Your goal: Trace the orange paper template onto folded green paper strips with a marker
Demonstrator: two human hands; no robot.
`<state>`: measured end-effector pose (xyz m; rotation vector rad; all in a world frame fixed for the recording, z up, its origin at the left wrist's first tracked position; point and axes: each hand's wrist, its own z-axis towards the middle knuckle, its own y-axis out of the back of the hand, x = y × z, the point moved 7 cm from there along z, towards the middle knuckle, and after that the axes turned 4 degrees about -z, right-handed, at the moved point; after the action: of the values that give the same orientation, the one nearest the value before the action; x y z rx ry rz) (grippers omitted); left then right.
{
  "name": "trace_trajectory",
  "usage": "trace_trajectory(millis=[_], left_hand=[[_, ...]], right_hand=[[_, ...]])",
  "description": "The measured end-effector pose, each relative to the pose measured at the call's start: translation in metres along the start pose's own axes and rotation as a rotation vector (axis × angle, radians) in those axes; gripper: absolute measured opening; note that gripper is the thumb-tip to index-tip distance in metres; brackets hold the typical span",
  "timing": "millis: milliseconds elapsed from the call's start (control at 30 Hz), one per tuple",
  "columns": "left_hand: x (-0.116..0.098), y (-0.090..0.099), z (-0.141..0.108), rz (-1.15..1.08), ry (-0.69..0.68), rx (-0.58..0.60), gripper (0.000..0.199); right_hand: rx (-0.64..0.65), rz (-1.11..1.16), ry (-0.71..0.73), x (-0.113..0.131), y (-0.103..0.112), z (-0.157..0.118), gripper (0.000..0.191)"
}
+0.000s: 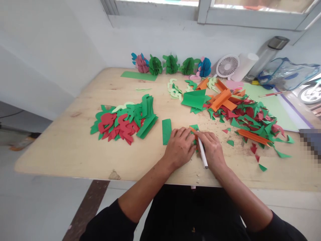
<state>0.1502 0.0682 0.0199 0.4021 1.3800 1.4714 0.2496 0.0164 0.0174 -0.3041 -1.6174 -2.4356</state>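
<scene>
My right hand (210, 147) is closed round a white pen (202, 153), its tip end at a small green paper piece (194, 127) with an orange piece (192, 130) on it. My left hand (180, 147) lies over the left part of these papers with its fingers bent together, pressing them to the table; what is under the fingers is hidden. Just left of that hand lies a green paper rectangle (166, 131). Farther left is a heap of red cut shapes (122, 129) and green cut shapes (135, 113), with folded green strips (147, 126) beside it.
Green and red scraps (258, 120) heap up at the right of the table (75, 150), with folded orange paper (222, 99) behind. Along the wall stand paper honeycomb figures (171, 64), a small white fan (227, 66), a paper roll (244, 67), a bottle (265, 57) and a clear pouch (288, 75).
</scene>
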Motion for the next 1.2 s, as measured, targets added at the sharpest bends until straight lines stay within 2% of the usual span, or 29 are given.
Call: trace_trajectory(millis=[200, 267, 433, 600, 700, 833, 1200], left_hand=[[-0.001, 0.001, 0.001, 0.006, 0.001, 0.002, 0.023], [-0.001, 0.001, 0.000, 0.011, -0.004, -0.008, 0.022], [-0.001, 0.001, 0.000, 0.026, -0.006, -0.019, 0.019], [-0.001, 0.001, 0.000, 0.024, 0.002, -0.005, 0.019], [-0.001, 0.002, 0.001, 0.012, 0.003, 0.003, 0.018], [-0.001, 0.003, 0.001, 0.001, 0.007, 0.016, 0.019], [-0.001, 0.003, 0.001, -0.005, 0.013, 0.043, 0.022]], right_hand=[[-0.020, 0.057, -0.029, 0.000, 0.002, 0.001, 0.036], [-0.036, 0.147, -0.098, -0.004, 0.008, 0.002, 0.034], [-0.044, 0.473, -0.387, -0.025, 0.022, 0.013, 0.028], [-0.049, 0.714, -0.475, -0.032, 0.015, 0.038, 0.026], [-0.057, 0.723, -0.522, -0.036, 0.002, 0.047, 0.018], [-0.073, 0.724, -0.509, -0.038, -0.008, 0.050, 0.012], [-0.044, 0.711, -0.508, -0.040, -0.017, 0.049, 0.017]])
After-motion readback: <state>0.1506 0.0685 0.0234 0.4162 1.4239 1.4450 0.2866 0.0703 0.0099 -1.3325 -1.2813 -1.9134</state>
